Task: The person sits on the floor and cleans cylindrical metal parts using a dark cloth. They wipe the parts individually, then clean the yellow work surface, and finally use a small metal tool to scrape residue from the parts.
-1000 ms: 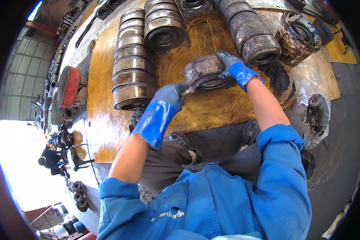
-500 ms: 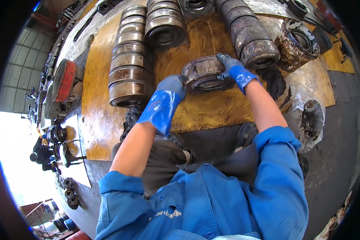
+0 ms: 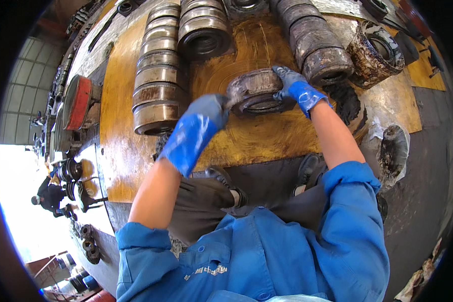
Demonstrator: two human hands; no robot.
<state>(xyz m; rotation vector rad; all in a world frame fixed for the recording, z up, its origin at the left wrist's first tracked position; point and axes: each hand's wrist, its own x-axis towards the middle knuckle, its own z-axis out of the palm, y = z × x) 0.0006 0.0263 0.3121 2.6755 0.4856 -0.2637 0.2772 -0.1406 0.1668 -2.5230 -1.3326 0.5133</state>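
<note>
A thick, greasy metal ring (image 3: 256,84) sits on the stained yellow board (image 3: 226,143) in front of me, its round opening facing my side. My right hand (image 3: 290,83), in a blue rubber glove, grips the ring's right side, with the fingers over the top and the thumb lower down. Just off the ring's left side is my left hand (image 3: 210,109), gloved the same way and slightly blurred. Its fingers are curled closed; whatever they hold is hidden.
Rows of similar rings (image 3: 158,88) lie at the left and right back. A crusted bucket (image 3: 370,55) and dark grease (image 3: 345,103) are at the right, above a dirty plastic bag (image 3: 392,151). A red-banded drum (image 3: 78,103) stands left. Another person (image 3: 50,196) works far left.
My left hand has moved left, away from the ring's left side, with its fingers curled. My right hand and the ring have stayed in place.
</note>
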